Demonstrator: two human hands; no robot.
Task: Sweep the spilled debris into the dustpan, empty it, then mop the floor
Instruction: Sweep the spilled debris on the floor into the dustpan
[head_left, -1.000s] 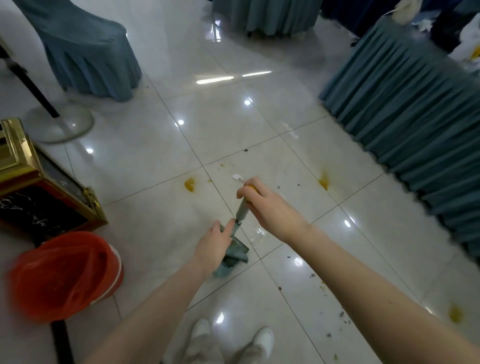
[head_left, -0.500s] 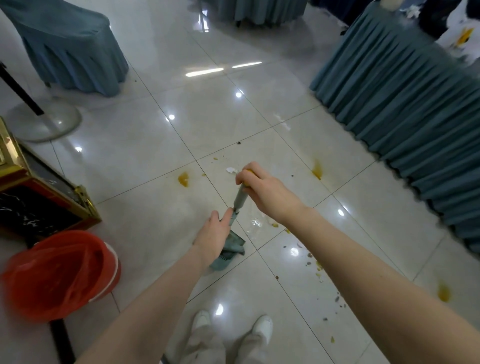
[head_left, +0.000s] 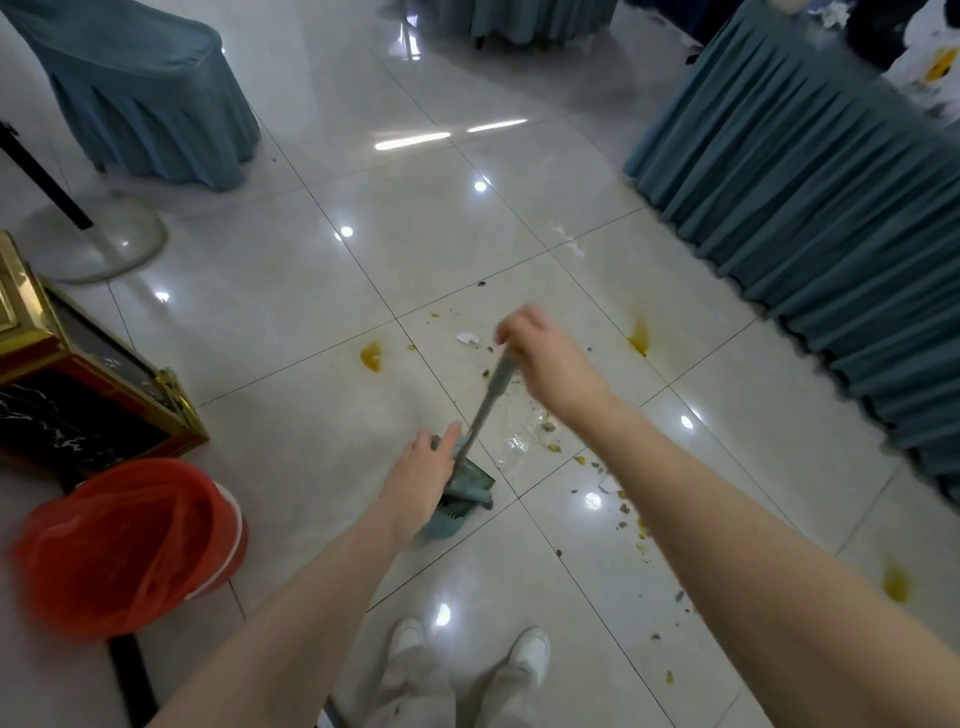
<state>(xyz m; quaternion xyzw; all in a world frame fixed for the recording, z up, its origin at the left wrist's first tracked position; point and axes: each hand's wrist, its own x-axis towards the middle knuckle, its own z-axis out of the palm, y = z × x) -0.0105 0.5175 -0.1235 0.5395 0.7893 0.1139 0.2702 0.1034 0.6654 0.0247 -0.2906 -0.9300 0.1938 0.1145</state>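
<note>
My right hand (head_left: 543, 358), blurred by motion, is closed around the top of a grey broom handle (head_left: 485, 405) that slants down to a teal broom head (head_left: 470, 483). My left hand (head_left: 423, 478) grips the top of the teal dustpan (head_left: 441, 525), which sits on the floor against the broom head. Small dark and yellow debris (head_left: 623, 512) lies scattered to the right of the broom, with a crumpled clear film (head_left: 514, 447) beside it. Yellow stains (head_left: 371, 356) mark the tiles, and a white scrap (head_left: 467, 338) lies beyond the hands.
A bin with a red liner (head_left: 130, 545) stands at the left, below a gold-trimmed black stand (head_left: 78, 405). A teal table skirt (head_left: 805, 208) runs along the right; a covered chair (head_left: 145, 88) and a round pole base (head_left: 98, 244) are at the back left. My white shoes (head_left: 530, 654) are below.
My right hand has shifted the top of the broom handle slightly away from me and is now blurred. My left hand stays on the dustpan.
</note>
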